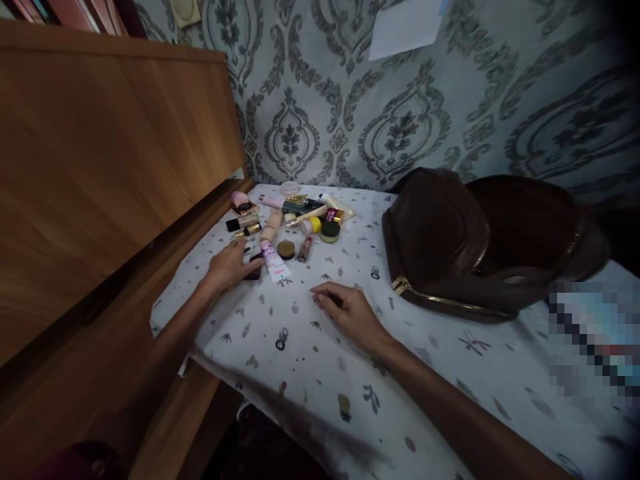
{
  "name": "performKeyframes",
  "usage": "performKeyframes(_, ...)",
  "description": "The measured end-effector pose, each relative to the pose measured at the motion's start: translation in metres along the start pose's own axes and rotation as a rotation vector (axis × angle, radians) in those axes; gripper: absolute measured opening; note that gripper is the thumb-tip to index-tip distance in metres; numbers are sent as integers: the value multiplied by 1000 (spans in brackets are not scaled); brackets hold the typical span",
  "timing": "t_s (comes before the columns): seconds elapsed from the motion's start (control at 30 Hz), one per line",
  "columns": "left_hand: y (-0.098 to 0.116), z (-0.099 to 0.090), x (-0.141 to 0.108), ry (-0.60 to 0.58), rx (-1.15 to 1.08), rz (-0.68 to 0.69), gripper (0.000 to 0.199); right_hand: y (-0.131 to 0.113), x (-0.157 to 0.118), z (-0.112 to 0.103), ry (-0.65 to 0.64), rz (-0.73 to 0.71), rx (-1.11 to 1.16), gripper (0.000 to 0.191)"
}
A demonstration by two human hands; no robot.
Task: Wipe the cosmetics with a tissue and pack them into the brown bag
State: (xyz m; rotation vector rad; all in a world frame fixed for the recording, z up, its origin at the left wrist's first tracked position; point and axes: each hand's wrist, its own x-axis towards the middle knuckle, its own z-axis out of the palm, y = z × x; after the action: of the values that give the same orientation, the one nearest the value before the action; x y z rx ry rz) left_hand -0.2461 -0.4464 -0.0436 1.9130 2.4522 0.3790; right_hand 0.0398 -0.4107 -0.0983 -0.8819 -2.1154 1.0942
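Note:
My left hand (pixel 228 268) rests at the left side of the cosmetics with its fingers stretched out. Its thumb lies against a small dark case (pixel 256 268), partly covered; whether it grips the case is unclear. Beside that case lies a white and purple tube (pixel 276 263). My right hand (pixel 350 312) hovers low over or rests on the cloth, loosely curled, with a gap between thumb and fingers and nothing visible in it. Nearest to it are a small lip-colour tube (pixel 305 249), a round jar with a brownish lid (pixel 286 250) and a dark-green-lidded jar (pixel 329 231).
Several more cosmetics, among them a foundation bottle (pixel 243 221) and a pink sponge (pixel 239 199), lie towards the wall. A brown bag (pixel 440 227) stands open at the right on the patterned cloth (pixel 310 373). A wooden panel (pixel 120 120) borders the left.

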Motion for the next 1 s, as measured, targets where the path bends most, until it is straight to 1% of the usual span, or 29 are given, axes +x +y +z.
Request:
performKeyframes(0.07,8,2,-3,-36,54,-42,66,-1,0,0,3,-9,-19,27)
performKeyframes(0.13,11,0,-3,-71,61,-66,69,-2,0,0,13,-22,-27,26)
performKeyframes(0.27,14,-1,0,-142,66,-85,85,-3,0,-1,14,-35,-19,25)
performKeyframes(0.33,18,1,-2,-141,91,-90,90,-3,0,-1,9,-31,-17,25)
performKeyframes(0.4,19,4,-4,-128,99,-88,89,-3,0,-1,9,-26,-20,25)
performKeyframes(0.47,14,6,-2,-122,55,-80,88,-3,0,-1,11,-31,-23,25)
performKeyframes(0.5,9,6,0,-116,-1,-63,85,-3,0,-1,14,-36,-23,25)
performKeyframes(0.53,2,5,5,-106,-73,-35,81,-3,0,-1,16,-42,-23,25)
performKeyframes(0.6,-15,0,18,-81,-236,44,64,-4,0,-1,17,-48,-23,25)
performKeyframes(0.67,-31,-6,36,-59,-304,80,48,-4,-1,-1,20,-48,-19,25)
performKeyframes(0.73,-45,-12,57,4,-320,50,41,-4,-1,0,24,-50,-15,24)
performKeyframes(0.83,-60,-16,84,169,-310,-53,34,-3,-1,1,30,-51,-11,23)
performKeyframes(0.87,-63,-15,92,205,-305,-77,32,-2,-1,1,30,-50,-10,24)
performKeyframes(0.93,-67,-12,105,209,-311,-85,26,-2,-1,1,26,-46,-5,24)
performKeyframes(1.0,-69,-7,113,158,-344,-52,25,-2,-1,1,25,-44,0,24)
